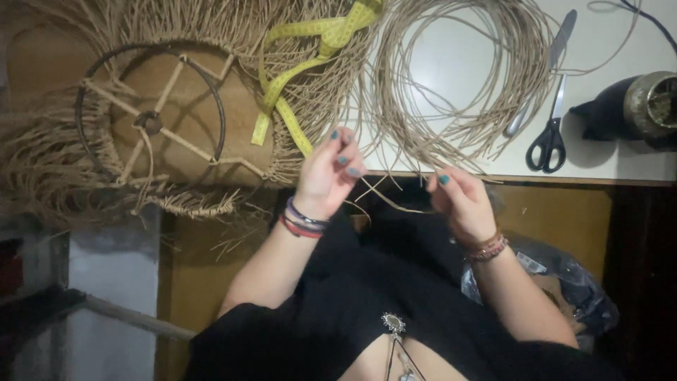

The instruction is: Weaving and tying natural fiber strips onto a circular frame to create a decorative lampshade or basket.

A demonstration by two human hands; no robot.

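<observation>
Left hand [328,171] and right hand [457,200] are raised at the desk [458,56] edge, fingers pinched on one thin raffia strand [384,200] stretched between them. A coiled strand bundle [451,77] lies on the desk above. Scissors [551,134] rest right; a yellow tape measure [303,77] crosses the woven fringe frame [151,123] left.

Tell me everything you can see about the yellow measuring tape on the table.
The yellow measuring tape is a soft, flat ribbon with dark markings. It lies loosely looped and folded on the straw-coloured woven fringe, from the top edge of the picture down toward the table's front edge. Its lower end lies near the left hand, apparently without touching it. Neither hand holds it.
</observation>
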